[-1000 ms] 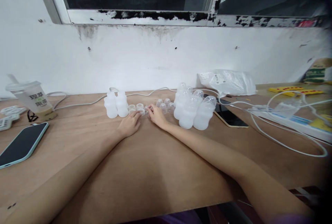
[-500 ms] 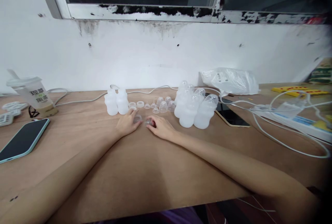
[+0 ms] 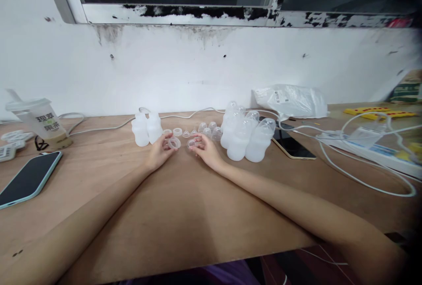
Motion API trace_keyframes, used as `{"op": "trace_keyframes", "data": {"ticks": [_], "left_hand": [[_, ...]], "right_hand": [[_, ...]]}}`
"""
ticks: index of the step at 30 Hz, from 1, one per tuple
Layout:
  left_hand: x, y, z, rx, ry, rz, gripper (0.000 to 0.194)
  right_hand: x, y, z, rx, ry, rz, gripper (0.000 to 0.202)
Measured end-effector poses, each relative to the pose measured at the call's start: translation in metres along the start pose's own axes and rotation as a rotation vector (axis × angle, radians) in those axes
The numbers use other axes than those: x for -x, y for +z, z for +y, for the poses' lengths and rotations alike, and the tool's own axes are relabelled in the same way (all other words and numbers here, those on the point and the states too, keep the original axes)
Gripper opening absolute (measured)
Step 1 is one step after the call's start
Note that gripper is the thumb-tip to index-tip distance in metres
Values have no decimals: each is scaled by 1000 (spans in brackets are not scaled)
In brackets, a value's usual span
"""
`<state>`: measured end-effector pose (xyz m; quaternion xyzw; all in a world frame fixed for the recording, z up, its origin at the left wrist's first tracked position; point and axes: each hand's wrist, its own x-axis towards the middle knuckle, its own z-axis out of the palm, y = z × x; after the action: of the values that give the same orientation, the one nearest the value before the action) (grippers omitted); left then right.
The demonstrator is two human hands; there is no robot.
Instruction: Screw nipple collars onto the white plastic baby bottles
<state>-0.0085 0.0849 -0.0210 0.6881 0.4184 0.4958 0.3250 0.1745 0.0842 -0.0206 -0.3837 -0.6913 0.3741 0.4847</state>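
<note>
Between the thumb and fingers of my left hand (image 3: 159, 152) is a clear bottle collar ring (image 3: 173, 143), tilted so its opening faces me. My right hand (image 3: 208, 150) pinches a clear bottle nipple (image 3: 191, 143), its round base turned toward me. The two pieces are apart, with a small gap between them. Behind the hands lie another collar ring (image 3: 177, 132), a few nipples (image 3: 186, 134) and several clear domed caps (image 3: 216, 133). Two uncapped frosted baby bottles (image 3: 141, 131) stand behind my left hand. Several capped baby bottles (image 3: 238, 142) stand right of my right hand.
A drink cup (image 3: 46, 122) and a phone (image 3: 31, 178) are at the left. Another phone (image 3: 292, 144), a power strip (image 3: 379, 146) with looping white cables and a white plastic bag (image 3: 290, 101) occupy the right side. A wall (image 3: 184, 69) borders the table.
Both hands have lifted slightly off the table. The collar ring has come up and tilted in my left hand, and the nipple has turned its base toward me in my right.
</note>
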Motion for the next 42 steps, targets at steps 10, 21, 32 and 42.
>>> {"op": "trace_keyframes", "data": {"ticks": [10,21,32,42], "left_hand": [[3,1,1,-117,91,-63,45],[11,4,10,-497,257,-116,44],[12,3,14,-513,311,-84,42],[13,5,17,-616,406,-152,50]], "right_hand": [[4,0,-6,160,-185,98,29],[6,0,-12,463,-491,27,20],[10,3,-15,511,-550,-96,20],[-1,2,-6,253,-106,-232,16]]}}
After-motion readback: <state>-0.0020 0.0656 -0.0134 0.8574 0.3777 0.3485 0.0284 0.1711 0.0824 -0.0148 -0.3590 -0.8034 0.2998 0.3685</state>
